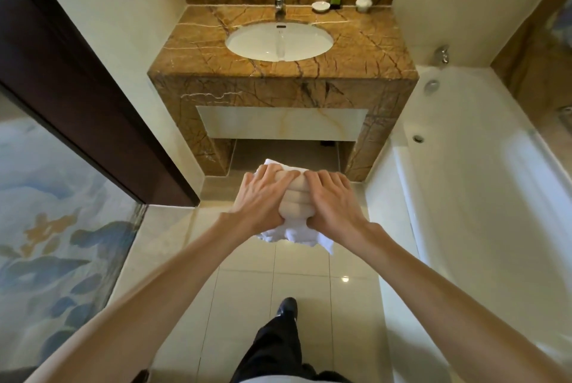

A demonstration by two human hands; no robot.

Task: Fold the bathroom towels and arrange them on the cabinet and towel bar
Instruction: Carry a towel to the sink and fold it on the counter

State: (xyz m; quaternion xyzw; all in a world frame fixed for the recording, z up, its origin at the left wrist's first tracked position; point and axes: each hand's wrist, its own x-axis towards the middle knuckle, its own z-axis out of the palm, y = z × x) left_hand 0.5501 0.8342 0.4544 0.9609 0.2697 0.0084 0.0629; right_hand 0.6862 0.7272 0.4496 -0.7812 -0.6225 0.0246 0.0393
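Glossy pale floor tiles (297, 262) lie under a dark trouser leg and shoe (287, 308). Above them, both arms reach forward: the left hand (260, 197) and right hand (332, 200) press in from either side on a stack of folded white towels (294, 212), held in the air, loose edges hanging below. Beyond stands the brown marble surface (365, 48) with its white sink (278, 39), apparently empty; a bathtub (464, 197) runs along the right.
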